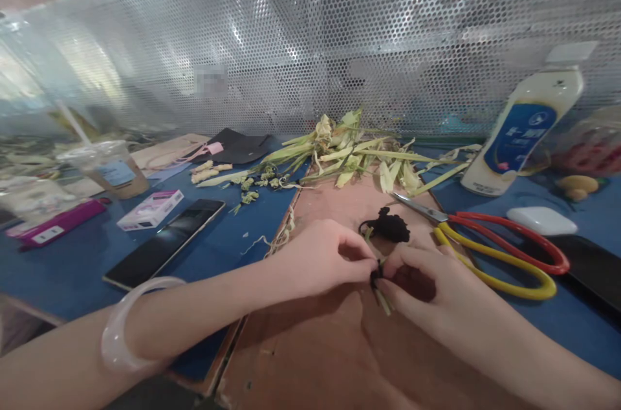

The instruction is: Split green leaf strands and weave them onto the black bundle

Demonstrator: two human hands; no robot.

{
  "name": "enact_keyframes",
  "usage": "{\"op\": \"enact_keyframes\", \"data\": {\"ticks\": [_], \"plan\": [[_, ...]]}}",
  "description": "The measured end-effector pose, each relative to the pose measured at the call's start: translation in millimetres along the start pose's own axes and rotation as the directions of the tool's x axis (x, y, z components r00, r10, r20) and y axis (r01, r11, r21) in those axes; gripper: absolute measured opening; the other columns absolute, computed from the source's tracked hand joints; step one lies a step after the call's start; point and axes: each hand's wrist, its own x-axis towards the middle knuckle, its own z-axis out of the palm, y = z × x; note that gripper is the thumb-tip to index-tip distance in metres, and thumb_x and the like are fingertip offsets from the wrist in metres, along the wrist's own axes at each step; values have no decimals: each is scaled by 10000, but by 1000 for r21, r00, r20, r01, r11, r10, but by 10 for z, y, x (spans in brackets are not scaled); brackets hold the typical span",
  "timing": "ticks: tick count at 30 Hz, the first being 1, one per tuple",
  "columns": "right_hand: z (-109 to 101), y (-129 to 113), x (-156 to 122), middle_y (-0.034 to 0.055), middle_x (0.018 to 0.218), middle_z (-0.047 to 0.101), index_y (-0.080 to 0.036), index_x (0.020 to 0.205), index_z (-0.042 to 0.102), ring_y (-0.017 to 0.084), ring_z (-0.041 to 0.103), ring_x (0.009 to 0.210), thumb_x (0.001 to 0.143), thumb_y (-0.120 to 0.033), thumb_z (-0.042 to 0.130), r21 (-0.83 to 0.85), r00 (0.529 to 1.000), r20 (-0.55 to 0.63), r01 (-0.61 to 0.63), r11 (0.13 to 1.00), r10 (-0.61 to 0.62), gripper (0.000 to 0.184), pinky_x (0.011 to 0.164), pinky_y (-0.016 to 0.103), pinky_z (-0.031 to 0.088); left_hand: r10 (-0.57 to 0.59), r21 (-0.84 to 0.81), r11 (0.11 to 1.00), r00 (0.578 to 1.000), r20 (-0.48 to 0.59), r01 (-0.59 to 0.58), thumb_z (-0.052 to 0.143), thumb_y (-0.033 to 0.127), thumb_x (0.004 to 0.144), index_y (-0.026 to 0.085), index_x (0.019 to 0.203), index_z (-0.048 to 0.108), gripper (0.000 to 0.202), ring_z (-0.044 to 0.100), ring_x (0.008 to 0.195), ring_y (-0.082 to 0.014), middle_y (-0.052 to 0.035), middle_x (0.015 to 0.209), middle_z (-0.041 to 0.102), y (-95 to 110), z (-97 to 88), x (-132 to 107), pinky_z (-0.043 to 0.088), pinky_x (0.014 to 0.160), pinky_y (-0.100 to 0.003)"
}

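My left hand [317, 258] and my right hand [427, 284] meet over a brown board [310, 358], fingertips pinched together. Between them is a small bundle of green leaf strips with a black tie [378, 284] round it. Both hands are closed on this bundle. Just beyond the fingers lies a small heap of black ties [388, 227]. A pale bangle [126, 326] sits on my left wrist. A pile of green and yellow leaf strips [349, 154] lies at the board's far end.
Scissors with red and yellow handles [490, 245] lie to the right. A white bottle with a blue label [524, 132], a white case [541, 219], a phone [165, 242], a small box [150, 209], a lidded drink cup [109, 167] and a perforated metal screen [310, 41] surround the blue table.
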Motion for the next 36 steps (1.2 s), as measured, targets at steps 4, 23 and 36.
{"op": "enact_keyframes", "data": {"ticks": [4, 23, 36], "plan": [[16, 24, 15, 21, 698, 564, -230, 621, 556, 177, 472, 647, 704, -274, 497, -23, 1000, 22, -13, 1000, 14, 111, 595, 319, 368, 27, -3, 1000, 999, -18, -27, 539, 276, 723, 164, 779, 689, 195, 526, 622, -92, -3, 722, 657, -13, 7, 1, 384, 572, -185], [30, 12, 2, 16, 678, 546, -216, 599, 518, 183, 461, 666, 702, -291, 489, -128, 999, 16, -28, 991, 30, 131, 610, 318, 344, 52, -9, 999, 999, 8, -52, 526, 278, 734, 160, 790, 683, 204, 539, 639, -94, 0, 714, 653, -31, -1, 2, 390, 579, -180], [56, 14, 32, 16, 663, 520, -213, 587, 499, 166, 438, 629, 700, -280, 460, -127, 999, 14, -41, 991, 43, 137, 558, 286, 303, 109, 7, 994, 993, -38, -109, 529, 256, 740, 179, 808, 672, 177, 567, 696, -106, 6, 767, 665, -33, 32, 0, 410, 630, -194]]}}
